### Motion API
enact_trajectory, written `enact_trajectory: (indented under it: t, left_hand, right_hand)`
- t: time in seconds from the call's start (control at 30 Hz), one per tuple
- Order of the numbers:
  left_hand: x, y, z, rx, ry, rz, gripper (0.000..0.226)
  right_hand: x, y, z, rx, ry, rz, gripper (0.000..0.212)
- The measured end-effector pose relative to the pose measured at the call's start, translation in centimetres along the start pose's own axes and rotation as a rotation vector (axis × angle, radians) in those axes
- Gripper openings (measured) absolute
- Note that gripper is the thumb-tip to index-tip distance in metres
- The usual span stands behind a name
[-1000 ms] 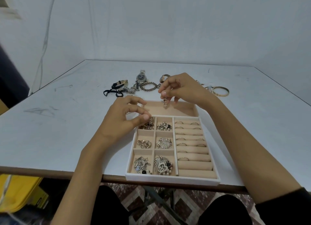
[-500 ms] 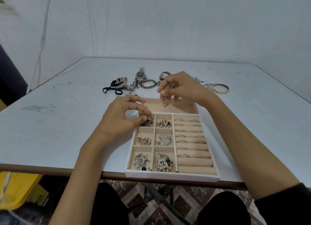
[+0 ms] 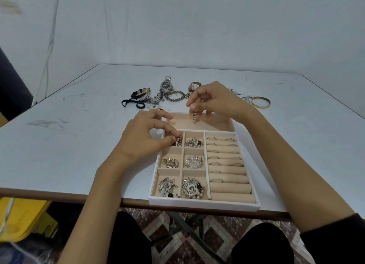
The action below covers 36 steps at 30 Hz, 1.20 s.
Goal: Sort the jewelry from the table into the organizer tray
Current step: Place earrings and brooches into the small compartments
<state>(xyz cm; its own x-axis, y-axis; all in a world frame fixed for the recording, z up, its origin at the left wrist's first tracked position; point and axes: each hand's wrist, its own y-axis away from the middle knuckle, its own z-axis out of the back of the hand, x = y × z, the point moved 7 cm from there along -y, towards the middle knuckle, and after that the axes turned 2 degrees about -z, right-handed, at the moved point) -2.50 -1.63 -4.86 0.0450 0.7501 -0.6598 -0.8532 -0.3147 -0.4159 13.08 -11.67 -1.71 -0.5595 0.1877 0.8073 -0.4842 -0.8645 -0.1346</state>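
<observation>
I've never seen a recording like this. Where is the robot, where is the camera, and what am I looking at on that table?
There is no robot here. A person works with bare hands, and the single camera sits on their head, looking forward and down, so you see their own arms reaching out. On the white table stands a beige organizer tray, with small compartments holding brooch-like pieces and padded rolls holding rings. The left hand pinches a small metal piece at the far-left small compartment. The right hand pinches a short dangling chain that hangs over the long far compartment. Beyond the tray, not yet sorted, lie a wristwatch, a beaded bracelet and a gold bangle, among other pieces.
</observation>
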Motion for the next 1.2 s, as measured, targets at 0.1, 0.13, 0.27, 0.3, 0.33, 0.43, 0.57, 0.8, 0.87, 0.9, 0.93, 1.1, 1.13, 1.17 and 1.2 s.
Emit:
enact_trajectory:
  t: [0.1, 0.13, 0.27, 0.3, 0.33, 0.43, 0.57, 0.8, 0.87, 0.9, 0.93, 1.1, 1.13, 1.17, 1.2]
  left_hand:
    - [0.0, 0.0, 0.0, -0.007, -0.001, -0.006, 0.018]
    - [0.0, 0.0, 0.1, -0.010, -0.005, -0.008, 0.018]
    - [-0.1, 0.1, 0.1, -0.027, -0.008, -0.039, 0.017]
    - [-0.1, 0.1, 0.0, -0.023, -0.002, -0.039, 0.016]
    - [-0.1, 0.3, -0.1, -0.021, 0.015, -0.030, 0.016]
    - [-0.1, 0.5, -0.3, -0.025, 0.013, -0.020, 0.018]
    - [-0.2, 0.3, 0.0, -0.033, -0.057, -0.032, 0.016]
    - [-0.2, 0.2, 0.2, -0.040, -0.083, -0.047, 0.021]
    - [-0.1, 0.0, 0.7, -0.074, -0.053, -0.056, 0.021]
    - [0.0, 0.0, 1.0, -0.102, -0.049, -0.047, 0.021]
    - [0.3, 0.1, 1.4, -0.133, -0.051, -0.026, 0.021]
    - [2.4, 1.6, 1.3, -0.021, -0.159, 0.096, 0.044]
    - [2.7, 1.9, 0.9, 0.037, -0.212, 0.097, 0.049]
    - [2.8, 2.1, 0.6, 0.088, -0.271, 0.098, 0.052]
    - [2.9, 2.2, 0.4, 0.133, -0.322, 0.110, 0.051]
  right_hand:
    - [0.0, 0.0, 0.0, 0.000, 0.010, -0.001, 0.007]
    - [0.0, 0.0, 0.0, 0.001, 0.012, -0.001, 0.007]
    - [0.0, 0.0, 0.0, 0.006, 0.010, 0.006, 0.006]
    - [0.0, 0.0, 0.0, 0.006, 0.009, 0.007, 0.006]
    - [0.0, 0.1, 0.0, 0.005, 0.010, 0.007, 0.006]
    - [0.0, 0.0, 0.0, 0.002, 0.021, 0.011, 0.008]
    - [0.1, 0.1, 0.0, 0.003, 0.009, 0.007, 0.008]
    - [0.3, 0.3, 0.1, 0.011, 0.000, -0.003, 0.010]
    - [0.7, 0.5, 0.3, 0.005, -0.008, -0.001, 0.012]
    - [0.9, 0.6, 0.4, 0.003, -0.022, 0.002, 0.012]
    - [1.2, 0.8, 0.5, 0.003, -0.038, 0.006, 0.013]
    - [2.9, 2.0, 0.5, 0.069, -0.056, 0.028, 0.014]
    - [3.2, 2.4, 0.3, 0.095, -0.055, 0.032, 0.013]
    - [3.4, 2.7, 0.2, 0.120, -0.060, 0.035, 0.013]
    - [3.6, 3.0, 0.0, 0.143, -0.066, 0.038, 0.013]
